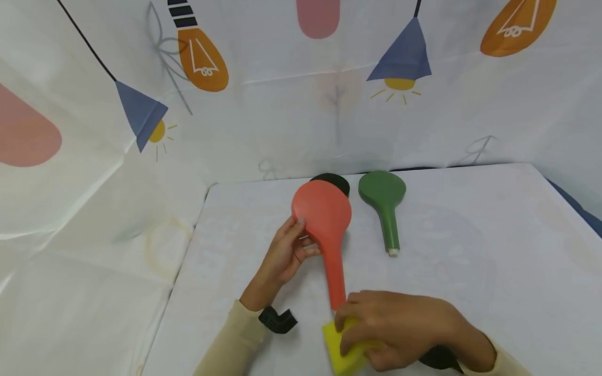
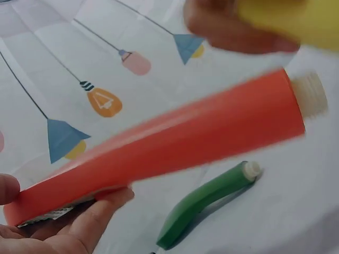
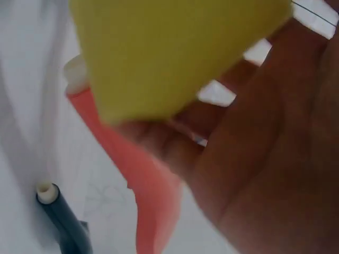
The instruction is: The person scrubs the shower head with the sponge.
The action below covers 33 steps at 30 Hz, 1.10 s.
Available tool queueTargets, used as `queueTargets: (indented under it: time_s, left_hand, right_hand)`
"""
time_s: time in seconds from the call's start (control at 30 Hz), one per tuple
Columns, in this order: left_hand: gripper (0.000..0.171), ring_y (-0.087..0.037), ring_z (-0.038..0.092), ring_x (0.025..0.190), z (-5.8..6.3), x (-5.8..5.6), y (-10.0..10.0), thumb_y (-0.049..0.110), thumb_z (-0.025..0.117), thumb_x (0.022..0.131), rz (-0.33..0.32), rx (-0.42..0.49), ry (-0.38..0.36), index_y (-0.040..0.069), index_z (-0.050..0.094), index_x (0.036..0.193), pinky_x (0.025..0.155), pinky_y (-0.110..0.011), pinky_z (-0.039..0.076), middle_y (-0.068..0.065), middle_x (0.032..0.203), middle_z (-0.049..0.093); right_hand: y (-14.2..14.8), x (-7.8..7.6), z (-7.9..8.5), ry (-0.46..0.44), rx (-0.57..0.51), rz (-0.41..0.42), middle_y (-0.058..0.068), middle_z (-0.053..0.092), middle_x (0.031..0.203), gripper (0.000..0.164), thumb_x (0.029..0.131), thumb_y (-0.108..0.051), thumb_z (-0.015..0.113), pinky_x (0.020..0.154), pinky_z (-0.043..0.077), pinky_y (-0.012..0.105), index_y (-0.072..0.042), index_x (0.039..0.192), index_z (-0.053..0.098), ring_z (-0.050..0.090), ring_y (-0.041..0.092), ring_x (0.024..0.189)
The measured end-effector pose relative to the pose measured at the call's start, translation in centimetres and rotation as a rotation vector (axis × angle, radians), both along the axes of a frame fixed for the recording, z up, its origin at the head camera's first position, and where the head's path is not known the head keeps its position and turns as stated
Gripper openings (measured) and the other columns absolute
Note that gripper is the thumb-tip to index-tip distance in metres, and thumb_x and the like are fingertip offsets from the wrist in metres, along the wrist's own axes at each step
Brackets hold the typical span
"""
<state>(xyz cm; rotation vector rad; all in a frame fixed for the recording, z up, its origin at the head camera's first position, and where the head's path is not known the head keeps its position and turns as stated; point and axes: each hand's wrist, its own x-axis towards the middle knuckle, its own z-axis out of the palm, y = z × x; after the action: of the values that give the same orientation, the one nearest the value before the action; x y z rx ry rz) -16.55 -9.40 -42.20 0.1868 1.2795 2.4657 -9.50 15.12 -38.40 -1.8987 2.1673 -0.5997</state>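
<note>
My left hand grips the round head of a red shower head, whose handle points toward me. At the handle's end, a white threaded connector shows in the left wrist view. My right hand holds a yellow sponge close to that end. Whether the sponge touches the handle, I cannot tell. In the left wrist view, the sponge and right hand are blurred above the handle.
A green shower head lies to the right on the white table. Behind the red one, a black round object is mostly hidden. A white sheet printed with lamps and bulbs hangs behind the table.
</note>
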Motion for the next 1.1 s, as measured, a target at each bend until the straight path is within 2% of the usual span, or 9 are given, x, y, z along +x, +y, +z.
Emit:
queueTargets:
  time_s: [0.1,0.17,0.23,0.43,0.57,0.7,0.8,0.9,1.1]
  left_hand:
    - [0.045,-0.018,0.072,0.089,0.2,0.0,-0.1,0.027,0.046,0.107,0.006,0.018,0.005,0.01,0.037,0.148,0.076,-0.034,0.062,-0.003,0.109,0.07]
    - [0.044,-0.018,0.072,0.089,0.2,0.0,-0.1,0.028,0.045,0.108,0.003,0.033,0.007,0.011,0.037,0.147,0.077,-0.034,0.062,-0.002,0.11,0.07]
    - [0.043,-0.017,0.072,0.088,0.3,0.1,-0.1,0.028,0.045,0.107,-0.004,0.045,0.01,0.011,0.038,0.146,0.077,-0.034,0.062,-0.002,0.111,0.07]
    - [0.047,-0.015,0.072,0.089,0.3,0.5,0.3,0.031,0.045,0.107,-0.053,0.066,0.016,0.008,0.037,0.147,0.076,-0.033,0.062,-0.001,0.113,0.069]
    - [0.049,-0.014,0.073,0.09,0.3,0.8,0.6,0.032,0.044,0.107,-0.075,0.081,0.006,0.006,0.035,0.148,0.077,-0.033,0.062,-0.001,0.113,0.07]
    - [0.051,-0.013,0.073,0.09,0.3,0.9,0.7,0.032,0.044,0.107,-0.058,0.074,0.014,0.007,0.032,0.15,0.077,-0.032,0.062,-0.002,0.114,0.068]
    - [0.053,-0.014,0.072,0.092,0.2,0.9,0.7,0.034,0.045,0.107,-0.037,0.06,0.019,0.008,0.031,0.151,0.078,-0.032,0.062,-0.003,0.116,0.066]
    - [0.054,-0.015,0.071,0.096,0.1,0.8,0.6,0.035,0.046,0.107,-0.018,0.057,0.011,0.009,0.031,0.152,0.08,-0.032,0.061,-0.004,0.121,0.063]
    - [0.053,-0.017,0.07,0.099,0.1,0.6,0.4,0.038,0.047,0.106,0.047,0.06,-0.025,0.013,0.035,0.151,0.081,-0.032,0.061,-0.006,0.128,0.058]
  right_hand:
    - [0.8,-0.2,0.8,-0.113,-0.097,0.061,-0.008,0.054,0.133,0.045,0.089,-0.016,0.069,0.097,0.046,0.016,-0.035,0.129,0.062,0.051,0.002,0.117]
    - [1.4,-0.4,1.4,-0.088,-0.21,0.021,-0.004,0.05,0.138,0.048,0.09,-0.016,0.069,0.099,0.048,0.019,-0.031,0.135,0.058,0.051,0.006,0.121]
    - [2.0,-0.9,1.9,-0.052,-0.317,-0.111,-0.001,0.048,0.141,0.052,0.09,-0.016,0.071,0.099,0.05,0.022,-0.027,0.138,0.055,0.05,0.01,0.124]
    - [2.7,-3.2,1.1,0.05,-0.475,-0.706,0.006,0.044,0.144,0.063,0.084,-0.007,0.076,0.1,0.044,0.013,-0.02,0.141,0.054,0.044,0.018,0.13]
    - [2.1,-4.3,-0.2,0.065,-0.474,-0.888,0.009,0.04,0.145,0.065,0.086,-0.009,0.075,0.088,0.055,0.023,-0.022,0.144,0.05,0.045,0.023,0.126]
    - [1.1,-4.5,-1.1,0.127,-0.439,-0.882,0.012,0.038,0.145,0.063,0.087,-0.015,0.075,0.08,0.061,0.038,-0.023,0.144,0.051,0.047,0.027,0.126]
    - [0.5,-4.2,-1.4,0.197,-0.449,-0.844,0.015,0.041,0.144,0.06,0.086,-0.016,0.075,0.086,0.06,0.043,-0.021,0.142,0.054,0.045,0.029,0.13]
    - [0.0,-3.9,-1.6,0.217,-0.467,-0.815,0.015,0.044,0.142,0.059,0.084,-0.015,0.074,0.086,0.06,0.042,-0.02,0.14,0.055,0.046,0.027,0.129]
    - [-0.8,-2.9,-1.5,0.147,-0.448,-0.763,0.009,0.045,0.141,0.059,0.086,-0.016,0.073,0.079,0.059,0.029,-0.024,0.141,0.054,0.046,0.021,0.125]
